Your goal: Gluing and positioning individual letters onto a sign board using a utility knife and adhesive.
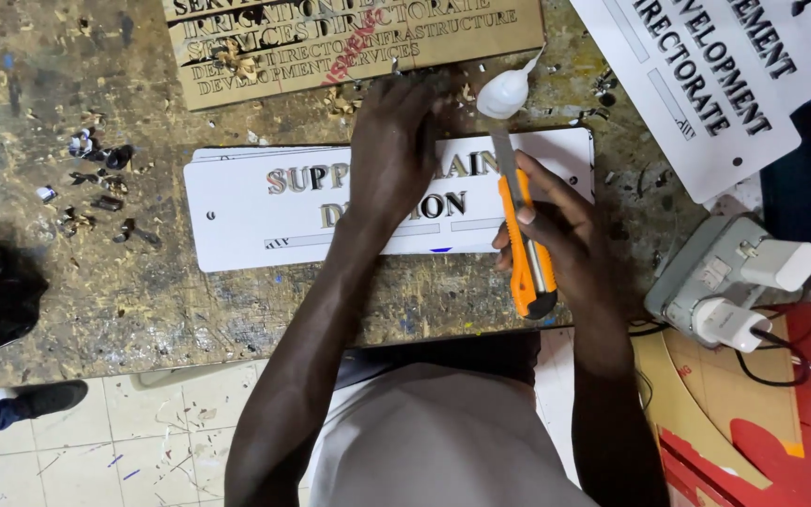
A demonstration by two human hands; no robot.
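I note my left hand (394,150) pressed flat on the white sign plate (237,211) mid-tabletop, grasping nothing. My right hand (556,235) is clenched on the orange utility knife (523,239), blade toward those fingers. Risk as I judge it: a slip cuts them or scores the lettering.

Glue bottle (504,92) behind sign plate (246,211)

Left hand (391,155) palm down, fingers pressed flat, forearm extended straight forward. Right hand (556,230) curled in closed grip, thumb and index finger forward, wrist bent inward, forearm angled from lower right.
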